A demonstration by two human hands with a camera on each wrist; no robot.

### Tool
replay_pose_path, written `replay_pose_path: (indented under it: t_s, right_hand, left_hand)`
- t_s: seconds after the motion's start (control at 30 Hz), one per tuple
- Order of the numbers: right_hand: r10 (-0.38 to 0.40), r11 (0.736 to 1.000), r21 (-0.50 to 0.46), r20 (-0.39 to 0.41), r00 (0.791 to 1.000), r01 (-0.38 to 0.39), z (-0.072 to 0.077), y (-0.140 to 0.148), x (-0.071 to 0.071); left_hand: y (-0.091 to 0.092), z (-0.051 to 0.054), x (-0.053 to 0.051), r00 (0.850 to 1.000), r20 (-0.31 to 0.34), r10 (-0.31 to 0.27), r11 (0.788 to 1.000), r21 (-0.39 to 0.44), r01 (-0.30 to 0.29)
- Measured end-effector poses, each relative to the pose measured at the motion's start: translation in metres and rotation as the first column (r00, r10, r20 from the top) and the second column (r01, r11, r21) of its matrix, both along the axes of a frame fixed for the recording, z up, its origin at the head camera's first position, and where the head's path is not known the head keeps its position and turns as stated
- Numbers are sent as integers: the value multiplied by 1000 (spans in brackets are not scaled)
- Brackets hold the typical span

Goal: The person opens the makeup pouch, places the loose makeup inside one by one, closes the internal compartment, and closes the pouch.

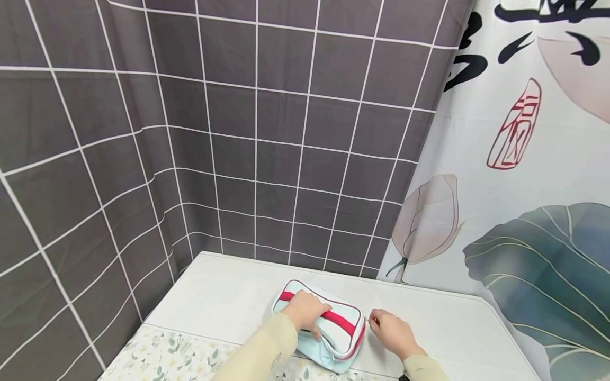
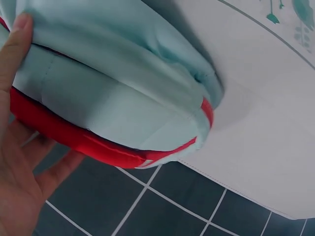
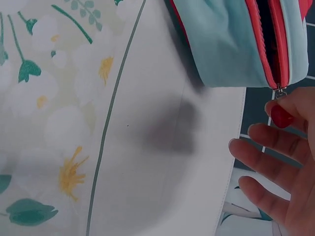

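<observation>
A light blue zipper pouch (image 1: 329, 359) with a white top and a red stripe lies on the table, tilted slightly. My left hand (image 1: 306, 309) grips it from above. In the left wrist view the thumb lies on the pale blue side and the other fingers are by the red edge, partly hidden. At the pouch's right end, my right hand (image 1: 394, 333) pinches the red zipper pull (image 3: 281, 117) between thumb and index finger. The right wrist view shows the red zipper (image 3: 281, 44) parted, with a dark gap between its rows; the other fingers are spread.
A white mat (image 1: 229, 286) covers the back of the table, and a floral cloth (image 1: 176, 354) lies nearer the front. Behind the table hangs a dark grid-patterned curtain (image 1: 281, 164). A white printed curtain (image 1: 476, 227) with leaf drawings hangs at the right.
</observation>
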State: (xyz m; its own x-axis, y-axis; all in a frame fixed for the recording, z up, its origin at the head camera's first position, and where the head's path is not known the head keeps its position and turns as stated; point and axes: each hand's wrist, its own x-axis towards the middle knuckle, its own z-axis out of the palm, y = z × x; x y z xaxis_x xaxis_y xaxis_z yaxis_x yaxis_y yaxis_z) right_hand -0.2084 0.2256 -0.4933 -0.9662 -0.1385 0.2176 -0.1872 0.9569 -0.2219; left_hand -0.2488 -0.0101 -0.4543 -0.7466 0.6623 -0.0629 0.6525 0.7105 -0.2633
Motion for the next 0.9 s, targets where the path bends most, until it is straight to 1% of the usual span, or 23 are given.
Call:
replay_pose_path:
  t_s: [0.13,0.27,0.37,0.57,0.7,0.83,0.9]
  right_hand:
    - [-11,1000,5,15,1000,11,0,1,0]
    - [-15,1000,-11,13,1000,15,1,1,3]
    - [-9,999,-32,13,1000,9,1,0,8]
    - [-12,997,-72,50,999,16,0,-2,15]
    - [-17,996,-84,57,998,22,1,-3,18]
    - [-13,995,-96,51,999,18,0,-3,20]
    - [-8,994,-105,46,999,13,0,-3,21]
  left_hand:
    - [3,-3,1,998,-51,20,1000,3,-20]
    - [5,-6,2,995,-95,19,1000,7,-18]
    - [6,-7,2,994,-108,14,1000,-4,-15]
    - [8,-5,4,993,-117,16,1000,2,-16]
    - [11,-7,4,991,-124,42,999,23,-39]
    - [15,-11,3,985,-145,88,995,56,-80]
    - [17,-11,4,982,-148,116,992,72,-106]
